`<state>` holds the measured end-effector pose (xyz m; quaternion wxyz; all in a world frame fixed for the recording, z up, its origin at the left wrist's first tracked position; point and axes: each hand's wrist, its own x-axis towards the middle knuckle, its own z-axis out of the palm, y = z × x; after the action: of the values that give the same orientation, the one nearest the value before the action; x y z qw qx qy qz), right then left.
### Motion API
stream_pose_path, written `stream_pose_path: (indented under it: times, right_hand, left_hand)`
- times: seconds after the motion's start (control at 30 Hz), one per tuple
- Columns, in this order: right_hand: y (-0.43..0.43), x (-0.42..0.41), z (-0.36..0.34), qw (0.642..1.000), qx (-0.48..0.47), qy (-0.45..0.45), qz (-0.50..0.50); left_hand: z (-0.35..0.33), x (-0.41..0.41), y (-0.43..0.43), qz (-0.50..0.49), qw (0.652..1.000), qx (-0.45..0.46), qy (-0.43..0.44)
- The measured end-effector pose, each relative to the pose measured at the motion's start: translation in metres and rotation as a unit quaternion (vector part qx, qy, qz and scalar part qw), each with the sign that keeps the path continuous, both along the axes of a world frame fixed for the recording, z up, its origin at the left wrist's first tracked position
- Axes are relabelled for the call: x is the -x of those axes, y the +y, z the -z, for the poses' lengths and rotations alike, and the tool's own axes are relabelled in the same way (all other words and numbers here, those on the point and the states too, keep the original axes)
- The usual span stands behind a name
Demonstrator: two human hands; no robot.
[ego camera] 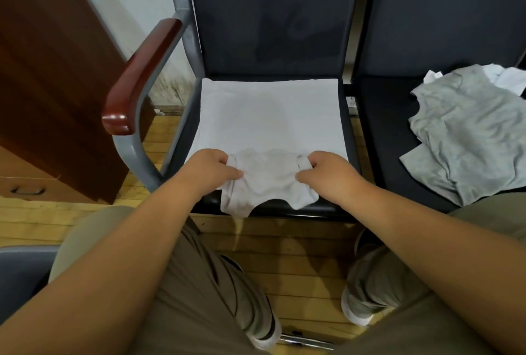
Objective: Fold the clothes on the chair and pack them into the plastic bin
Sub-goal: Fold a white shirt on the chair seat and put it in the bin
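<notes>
1. So far, the task is looking to be in its early part. The white garment (pixel 267 121) is lying spread flat on the seat of the chair (pixel 273 12), with its near end hanging a little over the front edge. I am not seeing any finished fold in it.
2. On the neighbouring seat (pixel 381 115), to the right, a grey shirt (pixel 466 138) is lying crumpled, and a white cloth (pixel 509 81) is showing just behind it. Both are unfolded.
3. I am not finding the plastic bin with certainty. A grey shape (pixel 25 269) is showing at the lower left corner, but I cannot tell what it is. As I am judging it, nothing is packed yet, and at least three pieces are left to fold.
4. The left hand (pixel 210 169) is pinching the left side of the garment's near end. Its thumb is lying on top of the cloth and its fingers are curling round the edge.
5. The right hand (pixel 327 169) is doing the same on the right side, and a small bunch of cloth is gathering between its thumb and fingers.
6. Both forearms are reaching forward over the person's knees, almost like a mirror of each other. The hands are staying low at the front of the seat, apart, with the cloth stretching between them. To me, this is looking like the grip for a first fold.
</notes>
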<state>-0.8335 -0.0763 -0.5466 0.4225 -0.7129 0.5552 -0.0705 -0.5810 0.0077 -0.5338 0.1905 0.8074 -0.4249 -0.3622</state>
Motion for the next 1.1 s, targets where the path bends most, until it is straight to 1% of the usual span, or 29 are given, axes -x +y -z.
stream_pose_path:
  times: [0.1,0.2,0.3,0.43,0.5,0.6,0.8,0.87,0.9,0.93,0.97,1.0,1.03,1.07,1.1]
  right_hand:
    - [-0.012,0.002,-0.018,0.999,0.018,-0.035,0.027]
    - [-0.028,-0.004,-0.038,0.994,0.024,-0.081,0.067]
    - [-0.052,-0.015,-0.053,0.989,0.029,-0.100,0.101]
    - [-0.097,-0.035,-0.062,0.983,0.038,-0.129,0.129]
    - [-0.121,-0.046,-0.065,0.981,0.023,-0.134,0.142]
    - [-0.155,-0.061,-0.061,0.979,-0.006,-0.141,0.149]
    - [-0.187,-0.075,-0.019,0.959,-0.097,-0.156,0.215]
    - [-0.194,-0.076,-0.010,0.953,-0.120,-0.168,0.224]
    - [-0.197,-0.076,-0.009,0.945,-0.135,-0.188,0.233]
    - [-0.202,-0.076,-0.010,0.928,-0.162,-0.226,0.249]
    - [-0.207,-0.077,-0.012,0.897,-0.198,-0.286,0.273]
    - [-0.210,-0.078,-0.016,0.852,-0.236,-0.358,0.300]
    - [-0.214,-0.078,-0.019,0.796,-0.271,-0.432,0.326]
    - [-0.217,-0.077,-0.020,0.743,-0.295,-0.489,0.348]
    - [-0.220,-0.075,-0.021,0.711,-0.307,-0.520,0.361]
  left_hand:
    - [-0.017,-0.001,-0.011,-0.053,0.997,0.024,0.059]
    - [-0.039,-0.004,-0.032,-0.107,0.989,0.021,0.103]
    - [-0.060,-0.009,-0.061,-0.123,0.986,0.011,0.108]
    - [-0.071,-0.024,-0.104,-0.140,0.986,0.021,0.088]
    - [-0.070,-0.033,-0.125,-0.148,0.984,0.034,0.093]
    - [-0.056,-0.044,-0.156,-0.168,0.977,0.044,0.124]
    - [0.000,-0.054,-0.189,-0.234,0.952,0.017,0.194]
    - [0.004,-0.056,-0.196,-0.241,0.941,0.003,0.237]
    - [0.001,-0.056,-0.199,-0.248,0.931,0.002,0.270]
    - [-0.003,-0.057,-0.204,-0.272,0.909,0.012,0.317]
    - [-0.008,-0.060,-0.208,-0.312,0.871,0.028,0.379]
    - [-0.011,-0.064,-0.213,-0.366,0.808,0.058,0.458]
    - [-0.013,-0.069,-0.218,-0.424,0.719,0.101,0.541]
    - [-0.011,-0.073,-0.221,-0.472,0.630,0.147,0.599]
    - [-0.009,-0.077,-0.224,-0.499,0.575,0.177,0.623]
